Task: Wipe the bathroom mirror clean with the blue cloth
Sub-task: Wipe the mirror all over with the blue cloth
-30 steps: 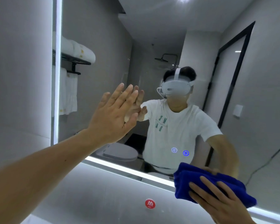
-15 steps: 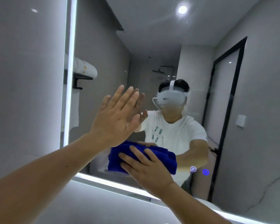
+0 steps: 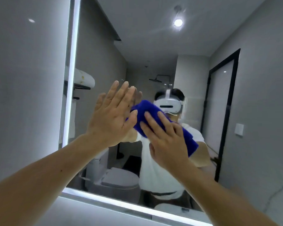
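From the head view, I see my left hand (image 3: 112,117) flat against the mirror (image 3: 153,54), fingers straight and together. Just right of it, my right hand (image 3: 166,141) presses the blue cloth (image 3: 148,110) onto the mirror with spread, straight fingers. The mirror's lit edge strip (image 3: 72,62) runs left of both hands.

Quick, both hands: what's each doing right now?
Left hand: open, flat against the wall mirror.
Right hand: open, straight fingers pressing the blue cloth.
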{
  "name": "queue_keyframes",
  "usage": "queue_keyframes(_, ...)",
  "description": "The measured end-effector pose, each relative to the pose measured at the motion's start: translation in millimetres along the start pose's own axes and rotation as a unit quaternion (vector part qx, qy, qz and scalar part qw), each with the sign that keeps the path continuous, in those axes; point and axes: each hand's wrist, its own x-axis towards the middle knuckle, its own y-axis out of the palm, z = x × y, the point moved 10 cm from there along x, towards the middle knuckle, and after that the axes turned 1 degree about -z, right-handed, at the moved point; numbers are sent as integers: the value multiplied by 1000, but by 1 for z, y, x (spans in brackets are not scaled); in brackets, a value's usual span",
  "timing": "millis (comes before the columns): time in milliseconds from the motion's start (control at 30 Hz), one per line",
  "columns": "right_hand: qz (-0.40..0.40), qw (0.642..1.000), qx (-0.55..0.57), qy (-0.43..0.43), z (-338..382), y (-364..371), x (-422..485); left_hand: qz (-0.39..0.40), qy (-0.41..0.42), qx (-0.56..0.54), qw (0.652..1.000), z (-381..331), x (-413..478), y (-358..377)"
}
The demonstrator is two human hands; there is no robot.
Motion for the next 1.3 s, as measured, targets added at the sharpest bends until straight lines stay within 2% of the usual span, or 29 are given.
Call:
queue_keyframes(133,115,974,33,-192,78,25,-86,16,-14,22,1000,-7,-1,3)
queue_keyframes(200,170,953,49,-247,80,26,-92,30,-10,28,999,-16,1,3)
queue_keyframes(267,172,948,40,-266,63,19,-72,32,-8,36,999,-23,7,-3)
queue_keyframes(433,9,994,-36,-103,-66,-32,37,7,-15,50,999,-40,32,-23)
queue_keyframes(600,-77,991,-67,81,-189,-75,95,-8,-13,57,998,-51,45,-38)
queue_keyframes(700,-105,979,-45,170,-214,-77,99,-15,-10,60,998,-51,53,-46)
queue_keyframes(800,-107,967,-25,230,-195,-71,96,-11,-4,69,998,-51,68,-49)
queue_keyframes(900,-78,977,-19,199,-148,-62,93,-12,3,68,998,-50,85,-46)
queue_keyframes(1067,9,1000,5,23,-30,-23,64,-42,20,61,997,-40,97,-47)
queue_keyframes(1133,46,997,-9,-60,-15,-16,57,-44,23,64,997,-36,100,-46)
queue_keyframes(1200,50,991,-49,-113,-34,-22,59,-49,31,66,996,-35,105,-48)
queue_keyframes(1233,38,992,-63,-99,-58,-30,64,-52,37,62,996,-35,108,-51)
queue_keyframes(1300,-12,996,-83,12,-128,-55,81,-54,44,45,997,-33,112,-57)
